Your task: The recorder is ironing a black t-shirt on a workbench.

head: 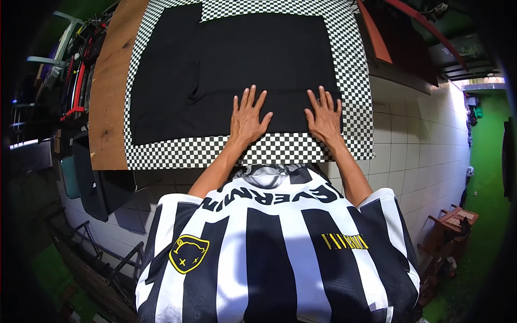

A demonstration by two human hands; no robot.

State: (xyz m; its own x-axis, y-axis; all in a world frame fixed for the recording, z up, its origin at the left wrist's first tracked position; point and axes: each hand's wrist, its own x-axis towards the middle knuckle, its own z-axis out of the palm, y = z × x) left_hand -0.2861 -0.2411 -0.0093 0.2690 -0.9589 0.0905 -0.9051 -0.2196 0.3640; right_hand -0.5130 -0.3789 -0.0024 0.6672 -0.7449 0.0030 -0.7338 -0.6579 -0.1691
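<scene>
A black cloth garment point(258, 52) lies spread flat on a black-and-white checkered cloth point(278, 147). A fold runs across it just beyond my hands, and small creases show left of centre. My left hand point(248, 117) rests palm down on its near part, fingers spread and pointing away from me. Close to the garment's right edge, my right hand point(325, 117) lies palm down in the same way. A small tag or patch with a light outline is partly covered by its fingers. Neither hand grips anything.
Bare wooden tabletop point(111, 84) shows left of the checkered cloth. A dark chair or box point(99, 177) stands at the lower left, and cluttered racks point(74, 68) beyond it. To the right lie white floor tiles point(404, 133) and a wooden piece of furniture point(452, 226).
</scene>
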